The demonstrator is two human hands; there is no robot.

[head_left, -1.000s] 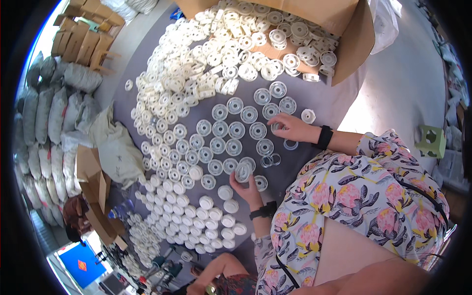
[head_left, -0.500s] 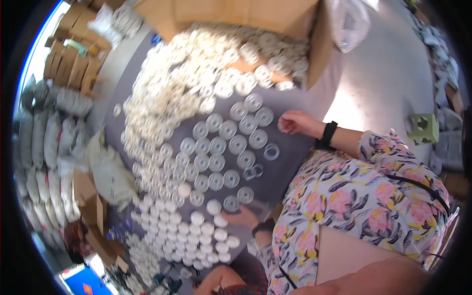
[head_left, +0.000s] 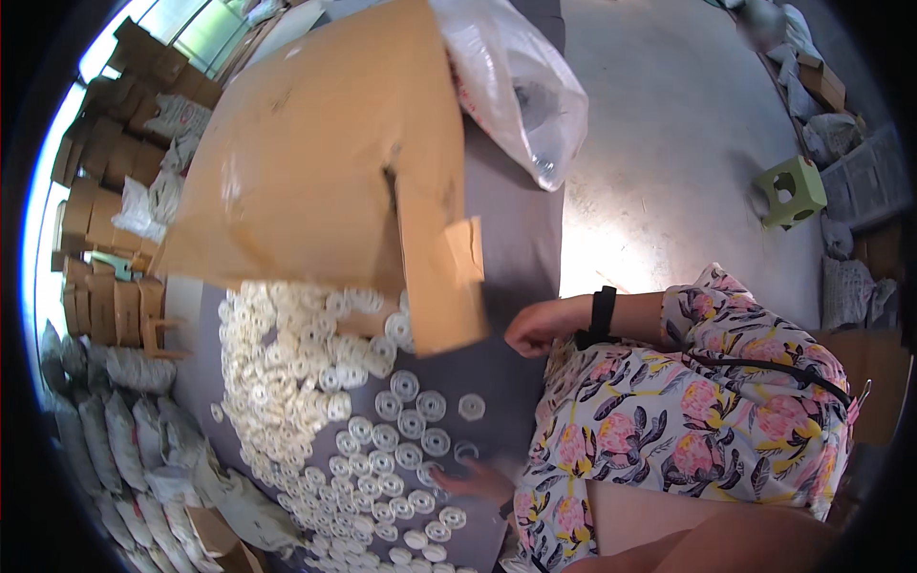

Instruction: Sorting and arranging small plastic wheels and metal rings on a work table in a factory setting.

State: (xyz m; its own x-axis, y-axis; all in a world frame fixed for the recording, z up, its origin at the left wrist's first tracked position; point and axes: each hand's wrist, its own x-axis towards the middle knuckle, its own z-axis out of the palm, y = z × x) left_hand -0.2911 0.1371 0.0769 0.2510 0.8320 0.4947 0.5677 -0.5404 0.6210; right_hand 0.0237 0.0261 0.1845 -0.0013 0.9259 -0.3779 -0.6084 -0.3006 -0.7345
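Note:
On the dark table [head_left: 497,382] are spread round clear plastic discs [head_left: 404,385] with ringed centres. One single disc [head_left: 470,407] lies apart from the group, below my right hand [head_left: 537,327]. That hand hovers over the table edge with its fingers curled in; whatever they may hold is hidden. My left hand [head_left: 475,482] reaches low over the table, fingers stretched out, their tips at a clear disc [head_left: 429,475]. Just above it lies a thin clear ring [head_left: 465,452]. Slight blur softens this hand.
A large cardboard box [head_left: 315,153] tips over a heap of off-white ringed pieces [head_left: 277,372]. Beside it hangs a translucent plastic bag [head_left: 521,91]. Stacked sacks [head_left: 115,439] and cartons [head_left: 115,306] line the left. A green stool [head_left: 793,193] stands on the floor at right.
The view has shifted, so the box fills more of it. A single disc now lies apart near my right hand. My left hand has moved from the white pieces to the clear discs.

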